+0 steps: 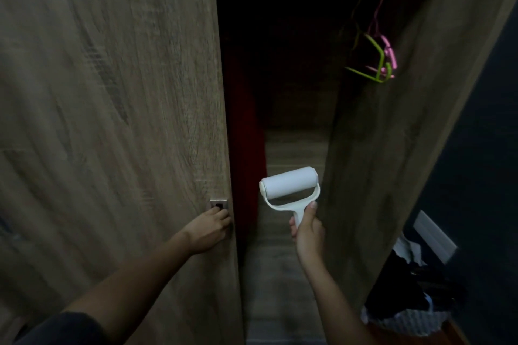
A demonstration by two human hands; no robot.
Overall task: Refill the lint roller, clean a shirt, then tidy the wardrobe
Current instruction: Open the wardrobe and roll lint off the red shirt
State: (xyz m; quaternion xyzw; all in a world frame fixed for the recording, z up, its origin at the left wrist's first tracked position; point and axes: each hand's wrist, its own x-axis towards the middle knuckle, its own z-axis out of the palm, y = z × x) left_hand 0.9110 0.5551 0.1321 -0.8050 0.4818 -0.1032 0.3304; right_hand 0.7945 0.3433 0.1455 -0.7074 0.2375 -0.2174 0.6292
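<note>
Left hand [208,230] grips the wardrobe door [112,120] edge; right hand [308,232] holds the lint roller [290,186] beside it, where a swinging door could knock the roller

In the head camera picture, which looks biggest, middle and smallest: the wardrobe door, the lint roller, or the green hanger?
1. wardrobe door, by far the largest
2. lint roller
3. green hanger, slightly smaller, but it hangs farther back, so this ranking is unsure

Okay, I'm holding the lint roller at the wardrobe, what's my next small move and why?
Probably pull the left door wider with your left hand, already at its edge. The gap is narrow, and your right hand holds the lint roller.
</note>
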